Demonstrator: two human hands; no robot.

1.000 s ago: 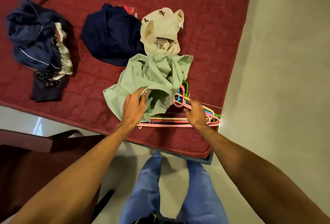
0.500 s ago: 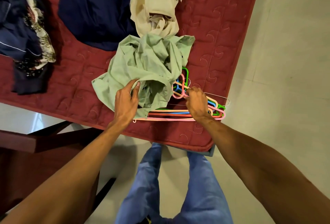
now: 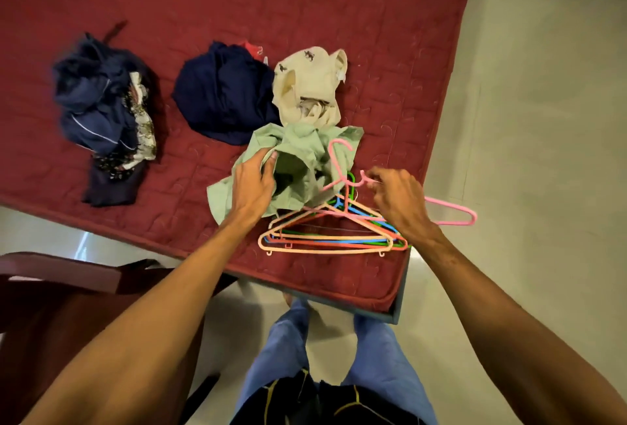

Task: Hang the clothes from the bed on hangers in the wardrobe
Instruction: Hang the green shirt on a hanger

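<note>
Head view: a maroon quilted bed (image 3: 339,0) beside pale floor tiles (image 3: 526,119). The left hand (image 3: 252,183) has its fingers clamped on the green shirt (image 3: 298,150) near the bed's corner. The right hand (image 3: 400,200) has its fingers pinching a pink hanger (image 3: 451,212) above the hanger pile (image 3: 325,238).

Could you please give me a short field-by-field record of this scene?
surface: red bed cover
left hand: grips green shirt
right hand: pinches pink hanger near its hook
hanger pile: on the bed corner, beside the shirt
other clothes: cream shirt, navy garment, dark-blue heap, all on the bed
wardrobe: not in view
</note>
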